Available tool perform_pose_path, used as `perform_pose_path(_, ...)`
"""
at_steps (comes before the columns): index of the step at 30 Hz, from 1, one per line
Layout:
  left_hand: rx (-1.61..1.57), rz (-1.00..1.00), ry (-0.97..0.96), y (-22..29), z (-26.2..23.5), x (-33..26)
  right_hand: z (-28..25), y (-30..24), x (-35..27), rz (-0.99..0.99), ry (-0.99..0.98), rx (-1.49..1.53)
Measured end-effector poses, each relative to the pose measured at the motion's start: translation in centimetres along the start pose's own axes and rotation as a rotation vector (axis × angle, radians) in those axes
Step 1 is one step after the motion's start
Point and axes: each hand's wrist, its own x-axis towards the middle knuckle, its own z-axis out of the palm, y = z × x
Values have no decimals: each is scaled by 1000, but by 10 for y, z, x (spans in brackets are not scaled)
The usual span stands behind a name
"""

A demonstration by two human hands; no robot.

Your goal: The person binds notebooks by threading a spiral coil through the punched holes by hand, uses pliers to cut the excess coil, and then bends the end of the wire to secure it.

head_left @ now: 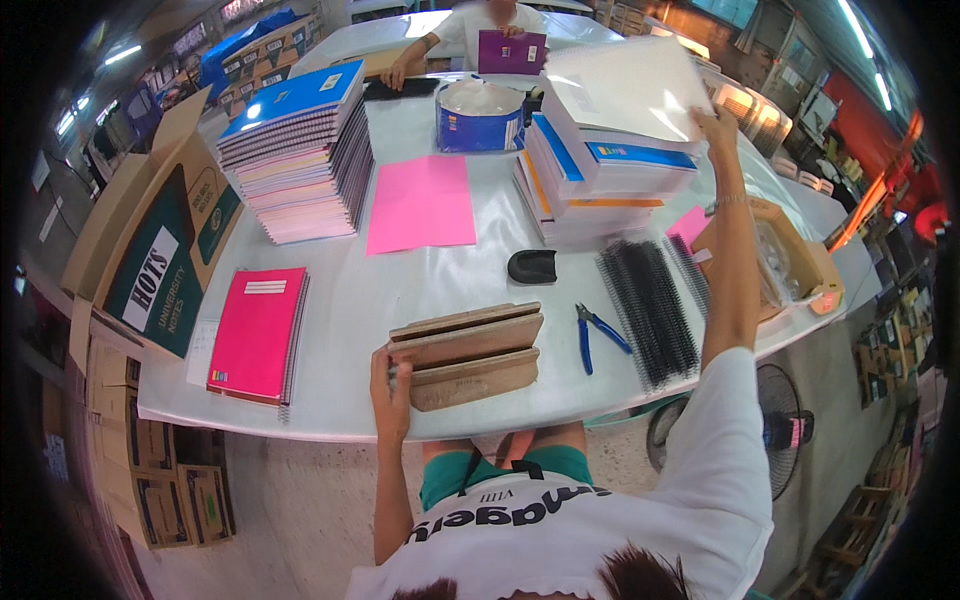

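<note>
Status: coiling judged partly complete

Head view. My right hand point(714, 128) grasps the corner of the white pad point(625, 88) topping the right-hand stack point(625, 180). My left hand point(391, 400) grips the left end of the wooden rack point(465, 352), near the desk's point(345, 300) front edge. Done, I judge: the coiled stack point(300, 175) and pink notebook point(256, 330), left. Outstanding: the right-hand stack, no coils visible on it; loose coils point(648, 315) lie beside the cutter point(587, 340).

The left hand point(391, 395) touches a slotted wooden holder point(465, 358) on the white worktop point(345, 305); the right hand point(717, 130) holds white sheets point(630, 90) by their edge. Blue-handled cutters point(585, 345) lie beside black binding coils point(648, 315).
</note>
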Motion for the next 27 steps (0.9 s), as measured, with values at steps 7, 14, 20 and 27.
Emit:
perform_pose_path(7, -153, 0, 120, 4, -1, 3, -23, -29, -137, 108, 128, 851)
perform_pose_path(14, 32, 287, 137, 93, -2, 45, -2, -23, -261, 406, 45, 1182)
perform_pose_path(20, -245, 378, -119, 148, 58, 87, 27, -8, -324, 331, -102, 1215)
perform_pose_path(27, -369, 330, -172, 156, 68, 92, 41, -14, -334, 369, -175, 1261)
